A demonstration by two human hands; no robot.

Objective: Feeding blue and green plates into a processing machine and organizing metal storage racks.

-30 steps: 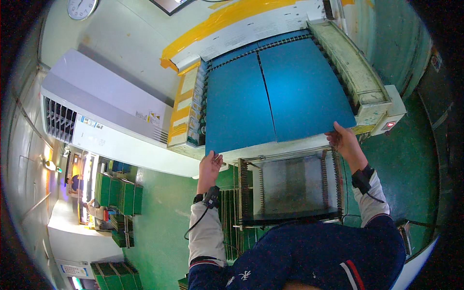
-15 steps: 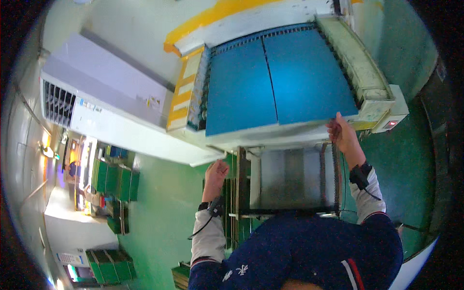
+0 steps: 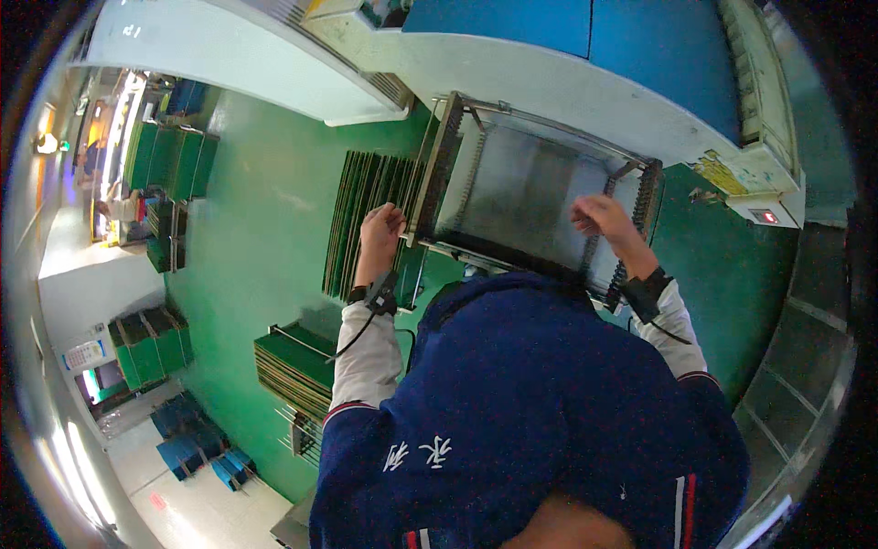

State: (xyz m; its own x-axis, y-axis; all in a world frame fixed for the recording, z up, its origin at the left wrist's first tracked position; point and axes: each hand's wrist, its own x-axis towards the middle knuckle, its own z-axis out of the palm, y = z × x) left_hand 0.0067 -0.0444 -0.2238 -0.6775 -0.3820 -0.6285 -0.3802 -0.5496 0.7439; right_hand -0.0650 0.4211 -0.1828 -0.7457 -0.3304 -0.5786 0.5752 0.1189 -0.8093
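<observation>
My left hand (image 3: 381, 236) is closed, its fingers curled beside the left post of a metal rack (image 3: 445, 169); nothing shows in it. Over the right part of that rack hangs my right hand (image 3: 605, 220), its fingers bent inward, holding nothing that I can see. The rack has toothed side rails and a grey, translucent-looking surface (image 3: 521, 178) inside its frame. Beyond it, two blue panels, a left one (image 3: 512, 20) and a right one (image 3: 672, 55), lie side by side on a pale machine (image 3: 585, 96), cut off by the top of the view.
Left of the rack stands a row of green boards (image 3: 361, 215) on edge. Another stack of green boards (image 3: 294, 361) is nearer me. A white cabinet-like unit (image 3: 238, 64) lies at the upper left. A small box with a red-lit switch (image 3: 766, 217) is at the machine's right corner.
The view has shifted down and toward me, so the machine and panels sit higher. My right hand has come away from the right panel's front edge to above the rack.
</observation>
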